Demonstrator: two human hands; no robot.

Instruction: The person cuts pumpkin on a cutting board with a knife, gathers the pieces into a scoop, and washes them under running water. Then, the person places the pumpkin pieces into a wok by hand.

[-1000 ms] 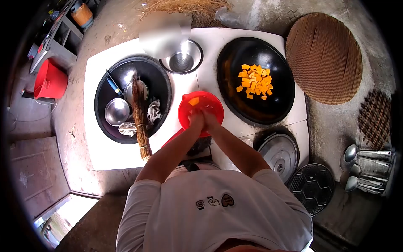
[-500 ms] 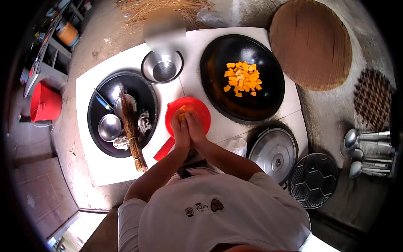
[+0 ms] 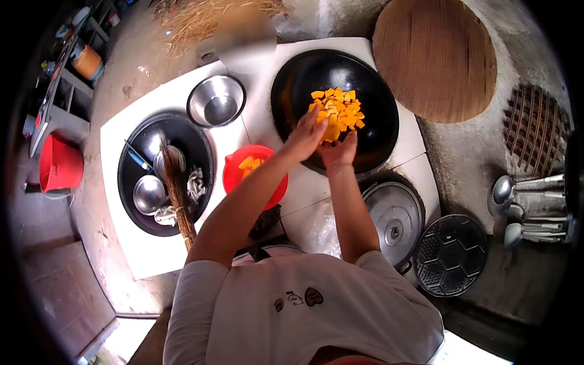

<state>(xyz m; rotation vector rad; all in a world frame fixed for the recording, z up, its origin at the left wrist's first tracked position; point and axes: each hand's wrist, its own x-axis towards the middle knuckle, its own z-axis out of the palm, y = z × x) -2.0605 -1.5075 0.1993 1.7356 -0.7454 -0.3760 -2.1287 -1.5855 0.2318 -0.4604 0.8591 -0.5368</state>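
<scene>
Over the near edge of the large black wok (image 3: 371, 143), my left hand (image 3: 306, 136) and my right hand (image 3: 339, 152) are cupped toward each other. Several orange pumpkin pieces (image 3: 331, 131) lie between my palms. Just beyond my fingers, a heap of pumpkin chunks (image 3: 345, 108) rests on the wok's bottom. Left of my forearms stands a red plastic dipper (image 3: 277, 188) with a few more pumpkin pieces (image 3: 250, 163) inside; my left forearm hides its handle.
A steel basin (image 3: 216, 101) sits at the back. On the left, a second wok (image 3: 131, 194) holds bowls, cloths and a straw brush (image 3: 175, 188). A metal lid (image 3: 392, 210), wooden lid (image 3: 435, 61) and hanging ladles (image 3: 504, 190) are on the right.
Both hands have lifted pumpkin pieces out of the red dipper and moved right, over the wok. The view has shifted slightly.
</scene>
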